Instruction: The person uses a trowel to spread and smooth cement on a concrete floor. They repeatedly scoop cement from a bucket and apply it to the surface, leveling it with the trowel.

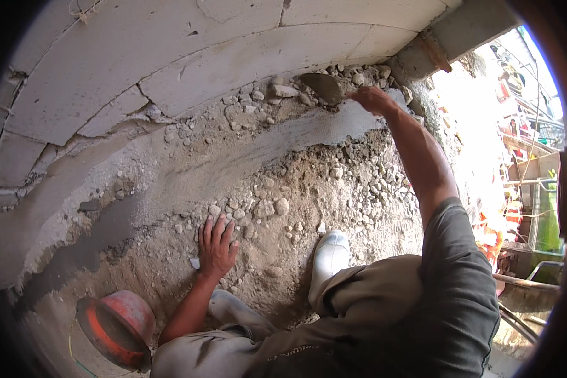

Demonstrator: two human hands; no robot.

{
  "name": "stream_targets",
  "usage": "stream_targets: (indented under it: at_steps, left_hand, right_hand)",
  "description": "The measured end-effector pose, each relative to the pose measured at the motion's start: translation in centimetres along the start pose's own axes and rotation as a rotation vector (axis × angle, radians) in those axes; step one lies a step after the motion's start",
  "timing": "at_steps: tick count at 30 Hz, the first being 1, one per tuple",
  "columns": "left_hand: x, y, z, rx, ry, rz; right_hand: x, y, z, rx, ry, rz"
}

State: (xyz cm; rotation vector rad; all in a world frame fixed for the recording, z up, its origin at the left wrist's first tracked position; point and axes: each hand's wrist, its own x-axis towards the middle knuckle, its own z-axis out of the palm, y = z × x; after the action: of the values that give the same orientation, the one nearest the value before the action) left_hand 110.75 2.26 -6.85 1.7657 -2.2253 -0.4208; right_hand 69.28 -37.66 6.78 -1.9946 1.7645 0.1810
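Observation:
My right hand (372, 101) reaches out to the far side, its fingers wrapped round the handle of a trowel (322, 87). The dark blade lies among loose stones at the foot of the block wall (233, 60). Just below it runs a smooth grey band of mortar (334, 123). My left hand (217, 247) is open, fingers stretched out beside the stones (264, 208); whether it presses on the ground cannot be made out. Left of my left forearm a red-orange bucket (135, 309) leans on its side, with a grey inside.
A grey concrete beam or post (460, 38) stands at the wall's right end. My white boot (331, 249) is planted on stony ground. Darker wet-looking mortar (88, 252) spreads at the left. Clutter with poles and a green panel (548, 217) lies beyond the bright right edge.

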Motion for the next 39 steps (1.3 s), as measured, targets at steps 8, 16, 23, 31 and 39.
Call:
stream_targets:
  at_steps: [8,16,23,31,39]
  left_hand:
    - [0.0,0.0,0.8,0.043,0.035,-0.009]
    - [-0.1,-0.2,0.8,0.073,0.01,-0.006]
    - [-0.3,-0.3,0.8,0.035,0.03,-0.01]
    - [0.2,0.0,0.9,0.065,0.01,0.005]
    - [0.1,-0.1,1.1,0.097,0.051,0.004]
  right_hand:
    - [0.5,1.4,-1.4,-0.031,-0.125,0.098]
    - [1.4,6.6,-2.7,-0.262,0.169,0.107]
    - [-3.1,7.1,-7.3,-0.331,0.255,0.32]
    - [-0.6,1.4,-1.4,-0.357,0.073,0.149]
    - [-0.6,7.2,-5.7,-0.052,-0.012,0.301]
